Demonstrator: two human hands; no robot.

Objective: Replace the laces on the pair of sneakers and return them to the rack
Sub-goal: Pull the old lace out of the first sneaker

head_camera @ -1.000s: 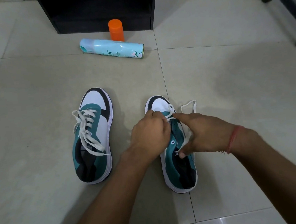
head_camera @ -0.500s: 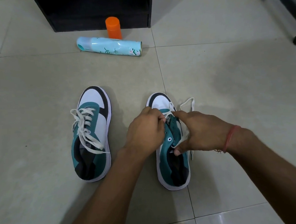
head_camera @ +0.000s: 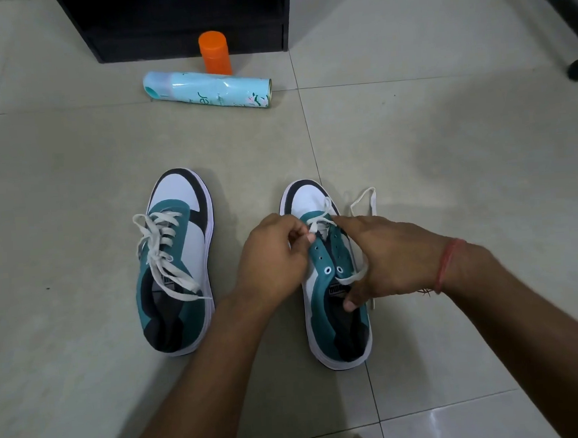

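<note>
Two teal, white and black sneakers stand on the tiled floor, toes pointing away. The left sneaker (head_camera: 176,261) carries a full white lace, loosely untied. The right sneaker (head_camera: 334,301) has a white lace (head_camera: 365,201) only through its front eyelets, and a loop of it trails onto the floor at the right. My left hand (head_camera: 273,254) pinches a lace end at the left eyelet row. My right hand (head_camera: 386,256) lies over the right side of that shoe, index finger on the lace near the toe, thumb on the tongue with a lace strand beneath it.
A black rack (head_camera: 178,21) stands at the back. In front of it are an orange bottle (head_camera: 215,53) upright and a light-blue spray can (head_camera: 208,94) lying on its side. A black chair base (head_camera: 560,11) reaches in at the top right.
The right sneaker has slid a little toward me and straightened. My left hand's fingers have opened up from the shoe and now pinch the lace end in plain sight.
</note>
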